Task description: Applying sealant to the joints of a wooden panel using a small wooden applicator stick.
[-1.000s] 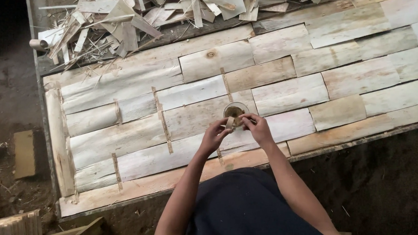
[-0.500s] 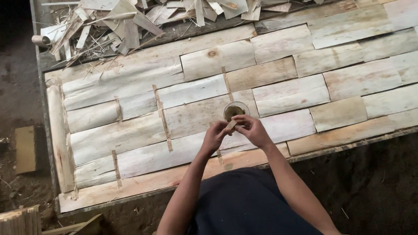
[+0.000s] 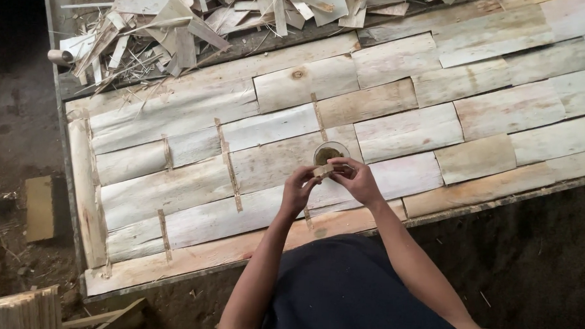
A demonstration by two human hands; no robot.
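Since the earlier frame the two hands have been drawn slightly lower and closer together at the centre of the frame, and the small tan strip is now pinched between them rather than held over the roll. The left hand (image 3: 298, 190) is closed on one end of the strip of tape (image 3: 323, 171), and the right hand (image 3: 357, 180) is clenched on the other end, with the round tape roll (image 3: 327, 153) lying just beyond the fingertips on the veneer sheets (image 3: 273, 157). The sheets are laid edge to edge on the table (image 3: 172, 270), several seams already being covered by narrow brown strips (one runs just left of the hands). A short length appears to have been torn free; the step judged in hand is preparing it for a seam. Careful alignment over a joint and firm pressing would be called for next. Offcuts (image 3: 181, 24) are heaped at the upper left.
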